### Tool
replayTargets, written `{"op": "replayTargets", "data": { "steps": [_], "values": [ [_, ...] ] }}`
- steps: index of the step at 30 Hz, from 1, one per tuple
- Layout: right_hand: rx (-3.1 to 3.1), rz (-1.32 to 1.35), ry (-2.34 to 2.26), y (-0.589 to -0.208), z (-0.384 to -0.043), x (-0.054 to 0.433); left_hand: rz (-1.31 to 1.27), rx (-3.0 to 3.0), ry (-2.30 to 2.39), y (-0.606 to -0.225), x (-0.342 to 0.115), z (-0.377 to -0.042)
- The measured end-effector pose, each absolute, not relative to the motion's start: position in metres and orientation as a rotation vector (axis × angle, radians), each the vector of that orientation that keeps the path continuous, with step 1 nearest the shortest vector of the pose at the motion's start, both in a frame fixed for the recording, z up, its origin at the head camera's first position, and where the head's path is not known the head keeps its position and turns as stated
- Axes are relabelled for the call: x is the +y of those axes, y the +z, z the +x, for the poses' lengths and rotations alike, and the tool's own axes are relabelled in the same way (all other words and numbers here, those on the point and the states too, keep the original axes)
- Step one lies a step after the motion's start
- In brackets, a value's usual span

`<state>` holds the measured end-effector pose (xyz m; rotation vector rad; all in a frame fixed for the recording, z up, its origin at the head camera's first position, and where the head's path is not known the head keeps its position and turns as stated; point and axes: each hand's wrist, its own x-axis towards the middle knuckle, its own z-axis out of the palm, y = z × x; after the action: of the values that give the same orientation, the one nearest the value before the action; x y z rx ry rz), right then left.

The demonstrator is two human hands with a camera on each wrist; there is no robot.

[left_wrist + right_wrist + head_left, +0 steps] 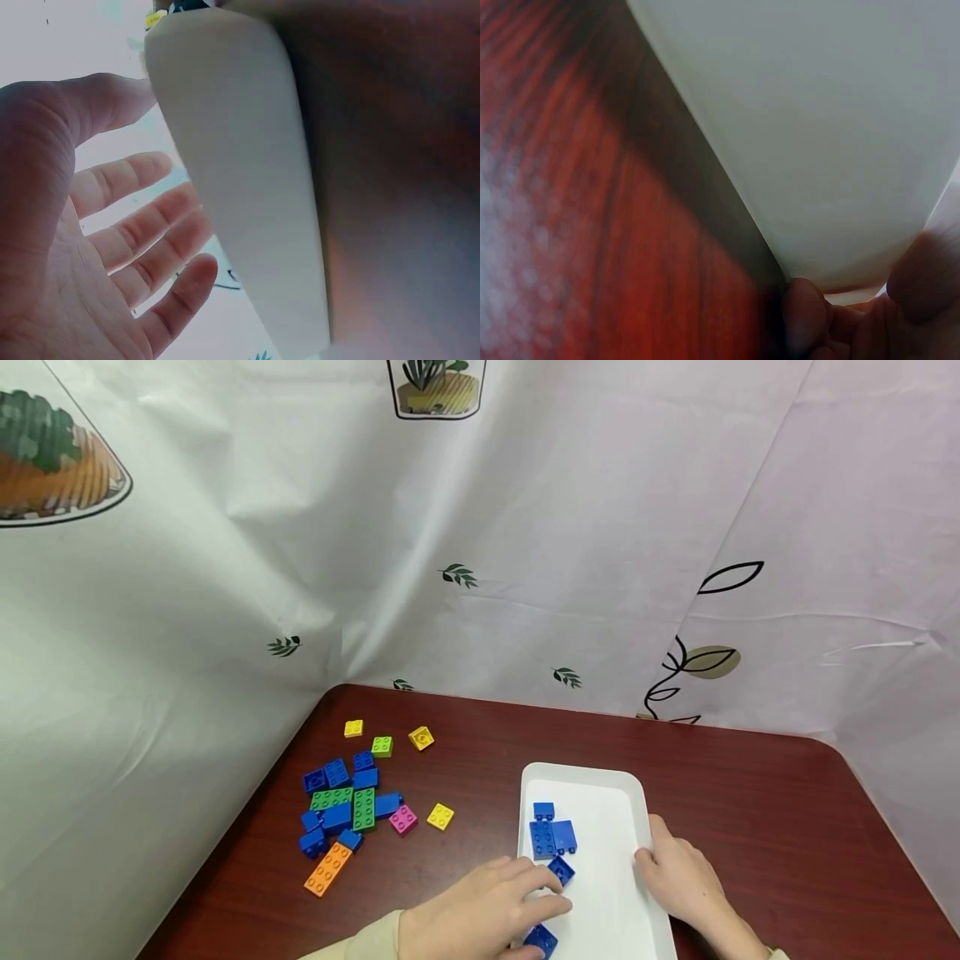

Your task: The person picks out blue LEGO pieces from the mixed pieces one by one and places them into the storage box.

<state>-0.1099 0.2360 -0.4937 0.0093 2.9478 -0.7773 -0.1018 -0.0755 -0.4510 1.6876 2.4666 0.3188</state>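
A white tray (611,902) lies on the table with several blue toy bricks along its left side, among them a studded blue brick (542,841). My right hand (682,872) grips the tray's right edge, thumb over the rim; in the right wrist view the fingertips (806,315) curl at its wall. Over the tray's left rim reaches my left hand (491,910), fingers loosely bent and spread. One blue brick (561,871) is by its fingertips and another blue brick (542,941) by its thumb. In the left wrist view, the palm (67,300) faces the tray wall, holding nothing.
Left of the tray lies a cluster of blue bricks (337,817) with green bricks (364,810), an orange brick (327,870) and a pink brick (403,820). Around it are a lime brick (382,747) and several yellow bricks (440,816). A patterned white curtain (510,635) hangs behind the table.
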Motion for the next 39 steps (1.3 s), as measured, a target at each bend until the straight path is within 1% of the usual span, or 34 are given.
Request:
{"op": "replayTargets", "data": {
  "steps": [11, 20, 30, 35, 39],
  "values": [
    [2.954, 0.006, -0.778, -0.493, -0.107, 0.238, 1.648, 2.705, 0.288, -0.44, -0.09, -0.116],
    [2.944, 0.016, -0.778, -0.494, -0.108, 0.239, 1.504, 2.902, 0.195, -0.435, -0.107, -0.136],
    [2.939, 0.012, -0.804, -0.496, -0.109, 0.236, 1.13, 3.081, 0.006, -0.43, -0.147, -0.166],
    [2.937, 0.008, -0.8, -0.494, -0.109, 0.236, 0.913, 3.058, -0.024, -0.431, -0.167, -0.177],
    [2.943, -0.002, -0.802, -0.494, -0.109, 0.236, 0.794, 3.017, -0.012, -0.432, -0.18, -0.182]
  ]
}}
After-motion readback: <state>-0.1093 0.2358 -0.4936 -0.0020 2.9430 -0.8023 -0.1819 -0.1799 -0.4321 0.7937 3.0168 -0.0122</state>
